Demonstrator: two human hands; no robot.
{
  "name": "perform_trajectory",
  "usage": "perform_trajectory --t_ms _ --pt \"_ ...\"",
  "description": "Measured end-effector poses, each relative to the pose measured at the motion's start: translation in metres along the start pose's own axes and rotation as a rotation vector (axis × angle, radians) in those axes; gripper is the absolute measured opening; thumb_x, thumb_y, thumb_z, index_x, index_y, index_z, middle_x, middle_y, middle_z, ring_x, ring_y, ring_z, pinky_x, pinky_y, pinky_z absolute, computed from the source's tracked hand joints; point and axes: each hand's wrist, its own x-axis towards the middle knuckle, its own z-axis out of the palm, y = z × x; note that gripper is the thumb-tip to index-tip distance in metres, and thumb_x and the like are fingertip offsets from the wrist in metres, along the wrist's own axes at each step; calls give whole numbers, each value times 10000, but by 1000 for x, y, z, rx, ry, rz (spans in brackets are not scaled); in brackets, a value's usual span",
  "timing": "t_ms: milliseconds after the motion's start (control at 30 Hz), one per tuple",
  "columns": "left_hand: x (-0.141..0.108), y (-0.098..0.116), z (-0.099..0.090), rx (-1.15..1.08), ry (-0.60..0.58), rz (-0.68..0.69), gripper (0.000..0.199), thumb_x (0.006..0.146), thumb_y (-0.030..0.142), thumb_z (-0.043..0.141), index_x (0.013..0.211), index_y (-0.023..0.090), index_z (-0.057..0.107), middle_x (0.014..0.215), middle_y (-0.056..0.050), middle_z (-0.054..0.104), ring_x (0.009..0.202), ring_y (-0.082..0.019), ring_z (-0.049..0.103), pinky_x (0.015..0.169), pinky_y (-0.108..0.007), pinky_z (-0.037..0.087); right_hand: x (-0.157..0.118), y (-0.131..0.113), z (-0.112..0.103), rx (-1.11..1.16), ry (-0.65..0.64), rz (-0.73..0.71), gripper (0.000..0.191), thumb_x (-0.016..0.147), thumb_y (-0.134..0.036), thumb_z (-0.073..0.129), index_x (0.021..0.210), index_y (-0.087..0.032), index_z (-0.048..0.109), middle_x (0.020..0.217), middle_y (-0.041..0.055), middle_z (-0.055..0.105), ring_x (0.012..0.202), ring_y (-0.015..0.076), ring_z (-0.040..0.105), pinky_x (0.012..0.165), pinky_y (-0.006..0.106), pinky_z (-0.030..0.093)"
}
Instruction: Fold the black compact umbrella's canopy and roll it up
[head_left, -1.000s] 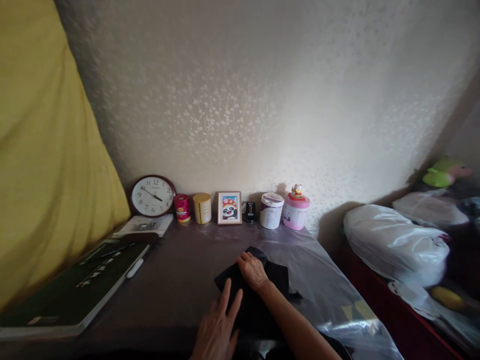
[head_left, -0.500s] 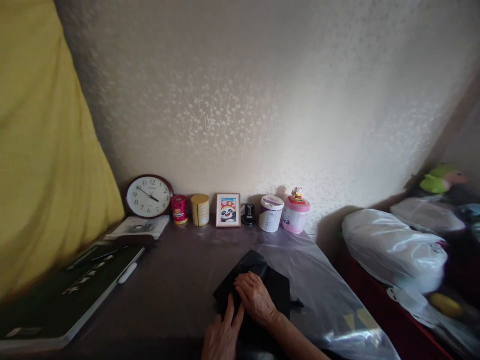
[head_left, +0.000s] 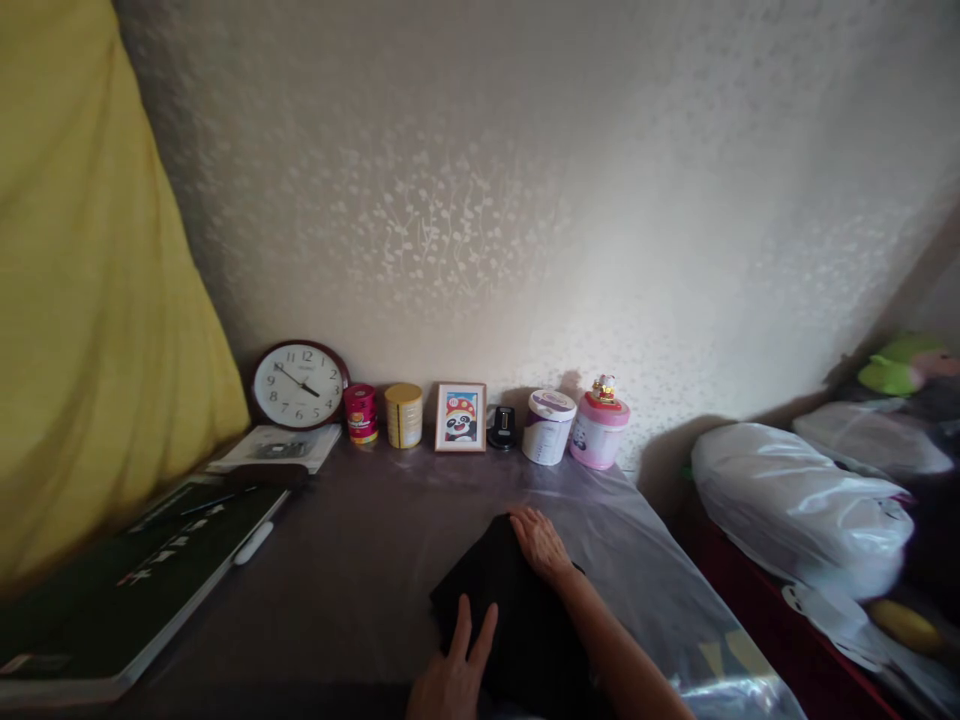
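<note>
A black, folded piece of fabric (head_left: 504, 590) lies on the table close in front of me; I cannot make out its exact kind. Two fingers of my left hand (head_left: 452, 665) are spread in a V and rest on its near left part. The other left fingers are hard to see. My right hand (head_left: 541, 545) lies over the fabric's far right edge, fingers stretched forward and side by side. Its forearm crosses the fabric's right side and hides part of it.
Along the wall stand a clock (head_left: 298, 386), a red can (head_left: 361, 414), a yellow can (head_left: 404, 416), a framed panda picture (head_left: 460, 418) and two tubs. A large green book (head_left: 135, 590) lies left. White plastic bags (head_left: 802, 510) sit right of the table (head_left: 345, 570).
My right hand has moved forward and right, to the fabric's far edge. The folded part on top now lies flatter. My left hand stays near its place, two fingers spread wider.
</note>
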Motion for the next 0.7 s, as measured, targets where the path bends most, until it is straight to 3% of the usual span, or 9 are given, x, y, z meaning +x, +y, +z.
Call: perform_trajectory --t_ms 100,200,267,333,433,567,700 --pt "-2 1 -5 -8 -33 7 894 675 -79 353 1350 415 37 1482 -106 148 829 -225 663 682 -338 540 0 -5 -6 -37 84 10 305 935 -255 344 1095 -177 591 1179 85 594 1108 184 514 978 363 343" --pt "-5 4 -12 5 -42 2 914 659 -93 368 1369 386 46 1475 -148 161 843 -221 663 701 -323 525 -8 -21 -7 32 39 -221 323 947 -273 318 1033 -196 620 1087 59 638 1095 168 518 981 352 338" --pt "-8 6 -17 11 -45 -2 895 674 -87 369 1377 370 56 1470 -169 174 848 -216 663 710 -315 515 -11 -28 -6 51 -24 -302 322 946 -263 322 1004 -209 634 1044 43 656 1090 162 523 983 350 335" --pt "-11 8 -20 10 -39 -9 887 679 -86 365 1382 358 57 1468 -181 176 858 -211 661 709 -300 508 -13 -24 -8 11 -15 -217 284 927 -239 365 1035 -201 625 1093 54 639 1106 172 515 977 345 343" --pt "-14 8 -21 -7 -5 -4 893 675 -89 356 1387 353 47 1467 -185 181 880 -197 654 707 -273 499 -16 -4 -22 -87 57 55 266 895 -201 406 1084 -183 593 1145 83 608 1075 178 537 923 306 387" --pt "-16 7 -18 -27 43 3 869 689 -84 332 1393 342 51 1458 -196 207 882 -183 650 697 -259 490 -32 26 -53 -153 59 339 281 909 -231 337 949 -196 614 975 86 659 914 192 615 789 296 437" --pt "-13 6 -17 -33 72 14 822 726 -50 343 1400 320 53 1441 -203 253 906 -189 641 712 -261 482 -57 39 -69 -131 -40 380 298 860 -149 335 984 -210 599 1001 74 650 924 196 616 755 288 434"
